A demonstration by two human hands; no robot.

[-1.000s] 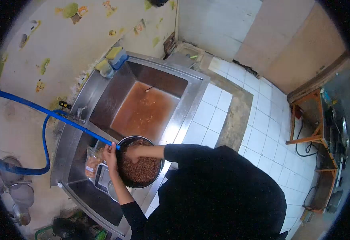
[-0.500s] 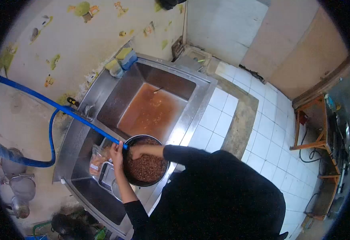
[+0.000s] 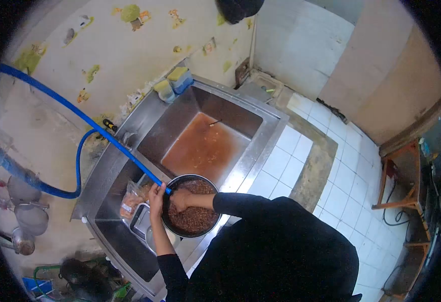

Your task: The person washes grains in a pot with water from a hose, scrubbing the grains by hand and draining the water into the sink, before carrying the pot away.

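A round dark pot (image 3: 214, 227) with reddish-brown grains in water (image 3: 192, 217) stands at the near edge of the steel sink. My left hand (image 3: 157, 198) is closed round the end of a blue hose (image 3: 142, 168) at the pot's left rim. Inside the pot, my right hand (image 3: 180, 199) dips into the grains, its fingertips hidden, so what it holds cannot be made out. Below and left of my left hand lie a metal tray (image 3: 140, 221) and a plastic bag (image 3: 130, 201) with orange-pink contents.
Reddish-brown water (image 3: 202, 148) covers the floor of the far basin (image 3: 233, 111). Sponges (image 3: 180, 75) in containers sit on the back ledge. Pans (image 3: 31, 220) hang at the left. White floor tiles (image 3: 349, 178) and a wooden-framed stand (image 3: 401, 204) are at the right.
The whole view has shifted, with the sink and pot now slightly lower and to the right. My left hand stays on the hose and my right hand remains in the pot.
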